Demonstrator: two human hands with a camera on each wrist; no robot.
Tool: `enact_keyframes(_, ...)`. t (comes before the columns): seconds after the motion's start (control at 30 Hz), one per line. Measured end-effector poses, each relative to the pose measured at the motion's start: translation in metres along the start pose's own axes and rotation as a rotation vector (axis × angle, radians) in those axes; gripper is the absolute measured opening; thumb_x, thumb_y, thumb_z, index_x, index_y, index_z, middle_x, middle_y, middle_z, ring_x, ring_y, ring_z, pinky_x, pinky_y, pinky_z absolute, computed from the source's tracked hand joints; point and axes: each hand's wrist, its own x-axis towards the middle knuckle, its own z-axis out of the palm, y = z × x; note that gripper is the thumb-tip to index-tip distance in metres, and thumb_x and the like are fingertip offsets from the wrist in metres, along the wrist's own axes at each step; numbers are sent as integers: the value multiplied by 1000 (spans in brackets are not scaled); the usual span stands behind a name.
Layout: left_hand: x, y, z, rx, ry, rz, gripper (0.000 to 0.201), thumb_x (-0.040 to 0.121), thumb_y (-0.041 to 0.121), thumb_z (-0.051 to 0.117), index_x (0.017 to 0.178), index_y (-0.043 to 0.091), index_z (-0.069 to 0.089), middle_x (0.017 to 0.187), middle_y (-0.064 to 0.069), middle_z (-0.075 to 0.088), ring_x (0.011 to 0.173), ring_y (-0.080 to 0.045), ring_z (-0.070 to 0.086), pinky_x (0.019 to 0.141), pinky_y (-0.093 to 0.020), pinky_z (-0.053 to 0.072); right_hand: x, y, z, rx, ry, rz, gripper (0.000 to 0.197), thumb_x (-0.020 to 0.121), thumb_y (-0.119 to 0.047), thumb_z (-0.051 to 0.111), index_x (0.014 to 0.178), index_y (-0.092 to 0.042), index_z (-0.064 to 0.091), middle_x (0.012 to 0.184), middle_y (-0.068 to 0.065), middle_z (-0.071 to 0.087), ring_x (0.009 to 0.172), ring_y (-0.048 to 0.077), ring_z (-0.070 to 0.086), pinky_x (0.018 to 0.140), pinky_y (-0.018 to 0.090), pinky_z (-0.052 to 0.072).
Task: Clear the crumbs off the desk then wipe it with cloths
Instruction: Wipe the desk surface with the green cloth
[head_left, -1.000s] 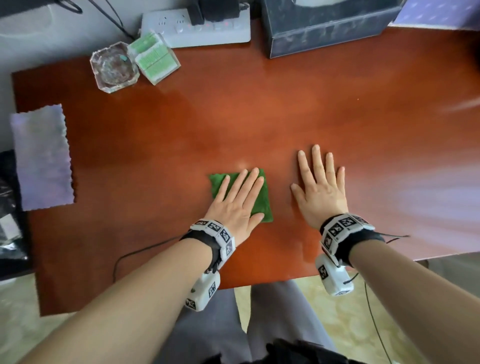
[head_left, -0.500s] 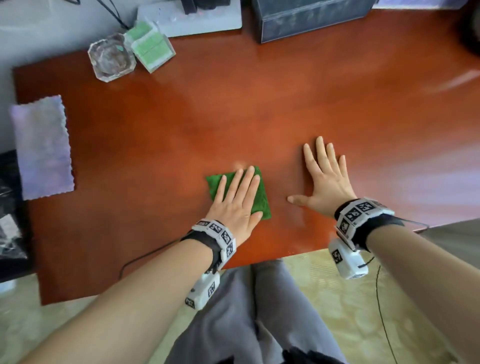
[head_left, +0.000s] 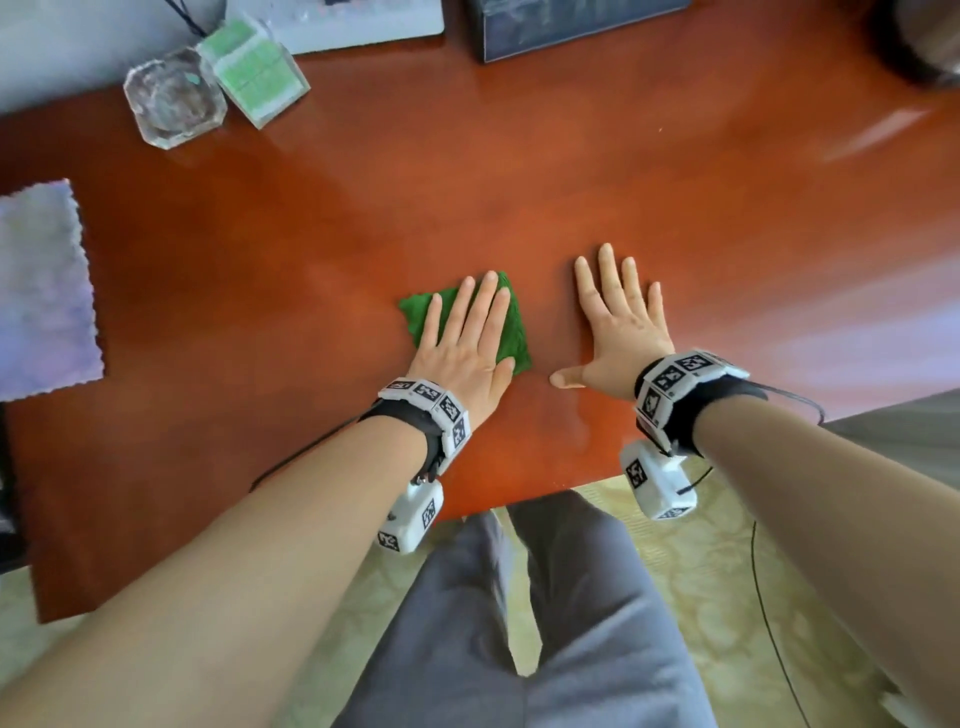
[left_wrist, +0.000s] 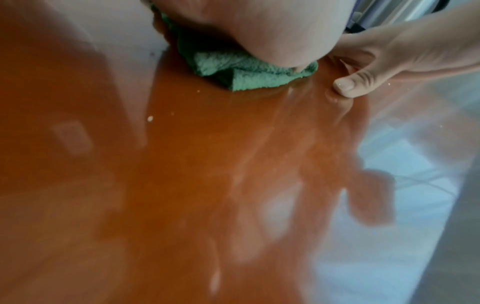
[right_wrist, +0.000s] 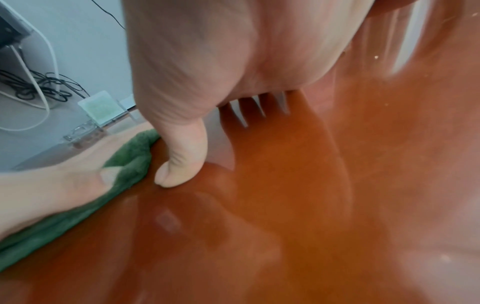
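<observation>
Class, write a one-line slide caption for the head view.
Left hand presses a green cloth flat on the desk; right hand rests beside it.

**Gloss and nap**

The surface (head_left: 623, 171) is reddish-brown wood, polished glossy enough to mirror fingers. Under the left hand (head_left: 462, 343) lies a nubby green cloth (head_left: 511, 332) of matt terry. Further left, a pale, scallop-edged cloth (head_left: 41, 291); far beyond the fingers, a clear glass ashtray (head_left: 174, 98).
</observation>
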Motion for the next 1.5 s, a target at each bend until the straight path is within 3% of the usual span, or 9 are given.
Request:
enact_keyframes(0.27,-66,25,21,-13,-141,7,78,96,56,13,156,12,-11,164,-6,-19,151,-26,-15,122,-52,-3,-4,4,-4,7,23,-56,134,67,-73,69,153,-25,-22,158,2,-32,148,27,-22,121,50,-7)
enact_keyframes(0.4,-42,20,13,-12,-132,-27,79,99,56,20,154,14,-17,162,-3,-24,150,-24,-18,122,-50,-6,-6,21,-11,51,23,-151,128,70,-56,78,156,-22,-10,160,7,-27,149,29,-18,121,46,-5)
enact_keyframes(0.63,23,18,0,-81,7,-244,78,100,53,28,158,14,-7,165,-3,-13,152,-23,-8,122,-51,1,-18,53,-11,209,37,-210,110,76,-29,82,158,-18,9,163,5,-19,151,22,-13,122,32,1)
enact_keyframes(0.83,-39,56,18,-75,-22,-140,79,97,55,17,157,10,-5,165,-8,-13,152,-28,-8,122,-53,3,-15,59,-14,185,10,-240,109,78,-24,81,158,-17,7,162,7,-19,151,24,-13,123,35,5)
enact_keyframes(1.03,-83,103,33,-39,-117,-83,82,98,57,21,156,8,-11,163,-11,-18,151,-32,-13,121,-56,0,-15,66,-17,133,-36,-282,101,83,-25,75,158,-14,8,162,10,-19,151,26,-12,123,35,1)
enact_keyframes(1.13,-66,119,28,-40,-103,-72,82,97,58,20,156,8,-10,164,-11,-17,151,-32,-12,121,-56,1,-17,85,-27,127,114,-317,81,84,-7,62,155,-8,22,164,13,-7,151,30,-6,121,37,-4)
enact_keyframes(1.27,-27,135,17,-56,-68,-90,82,97,59,17,157,10,-9,164,-9,-17,151,-30,-11,121,-54,0,-15,146,-48,158,339,-94,75,82,1,52,152,-5,28,163,15,2,151,35,1,121,43,-2)
enact_keyframes(1.37,3,139,9,-45,-33,-82,81,98,59,22,157,11,-5,165,-8,-12,152,-29,-7,122,-54,2,-19,196,-51,169,264,131,72,92,-6,48,155,-4,14,164,15,-2,151,34,0,123,45,5)
enact_keyframes(1.5,22,148,3,-65,-21,-136,79,98,57,20,157,12,-6,165,-7,-13,152,-27,-9,122,-53,0,-29,223,-38,130,179,101,73,97,-17,46,156,-5,4,164,13,-7,151,31,-4,123,42,6)
